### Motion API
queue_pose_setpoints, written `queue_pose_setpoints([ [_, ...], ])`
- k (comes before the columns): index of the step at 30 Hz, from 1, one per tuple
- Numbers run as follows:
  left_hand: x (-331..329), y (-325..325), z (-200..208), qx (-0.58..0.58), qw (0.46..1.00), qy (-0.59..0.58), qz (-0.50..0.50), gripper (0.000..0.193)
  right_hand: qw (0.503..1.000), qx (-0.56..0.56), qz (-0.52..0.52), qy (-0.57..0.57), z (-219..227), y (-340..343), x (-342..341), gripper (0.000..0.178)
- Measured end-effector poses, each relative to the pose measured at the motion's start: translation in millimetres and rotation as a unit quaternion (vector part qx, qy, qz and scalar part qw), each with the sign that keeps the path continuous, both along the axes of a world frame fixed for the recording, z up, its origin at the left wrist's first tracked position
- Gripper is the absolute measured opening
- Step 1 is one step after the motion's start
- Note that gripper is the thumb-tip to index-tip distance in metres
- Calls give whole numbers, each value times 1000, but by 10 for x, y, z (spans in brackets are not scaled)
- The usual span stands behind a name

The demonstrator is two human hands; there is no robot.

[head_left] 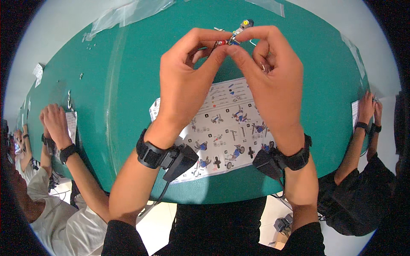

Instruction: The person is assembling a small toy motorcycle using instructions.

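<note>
Both our wrist straps (159,154) sit lowest in the frame; above them our left hand (188,81) and right hand (267,77) pinch shut on a small toy assembly (234,37) at upper centre. We judge steady fingertip pressure best, keeping the piece aligned. Below lies a white instruction sheet (222,128) on the green table (119,106); clear plastic bags (124,15) sit upper left.
</note>
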State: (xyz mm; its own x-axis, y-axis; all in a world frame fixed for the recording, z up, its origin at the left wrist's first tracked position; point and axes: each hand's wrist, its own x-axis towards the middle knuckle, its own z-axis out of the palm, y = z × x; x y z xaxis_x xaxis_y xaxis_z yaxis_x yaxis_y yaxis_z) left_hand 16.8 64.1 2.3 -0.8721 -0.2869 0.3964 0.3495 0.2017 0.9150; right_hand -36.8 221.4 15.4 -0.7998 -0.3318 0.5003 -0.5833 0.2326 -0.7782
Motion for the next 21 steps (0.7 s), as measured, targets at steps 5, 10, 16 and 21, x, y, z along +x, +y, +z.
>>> queue_pose_setpoints([
  [5, 6, 52, -15, -5, 1000, 22, 16, 19, 998, -37, -38, -20, 11, -18, 20, 14],
  [10, -22, 79, -83, -1, 997, 82, 12, 25, 998, -38, -51, -19, 22, -22, 30, 11],
  [16, -40, 74, -170, -79, 988, 121, 59, 28, 998, -52, -21, 9, -61, -2, -45, 9],
  [21, -52, 61, -136, -125, 980, 139, 69, 29, 994, -105, 21, -8, -114, -12, -96, 10],
])
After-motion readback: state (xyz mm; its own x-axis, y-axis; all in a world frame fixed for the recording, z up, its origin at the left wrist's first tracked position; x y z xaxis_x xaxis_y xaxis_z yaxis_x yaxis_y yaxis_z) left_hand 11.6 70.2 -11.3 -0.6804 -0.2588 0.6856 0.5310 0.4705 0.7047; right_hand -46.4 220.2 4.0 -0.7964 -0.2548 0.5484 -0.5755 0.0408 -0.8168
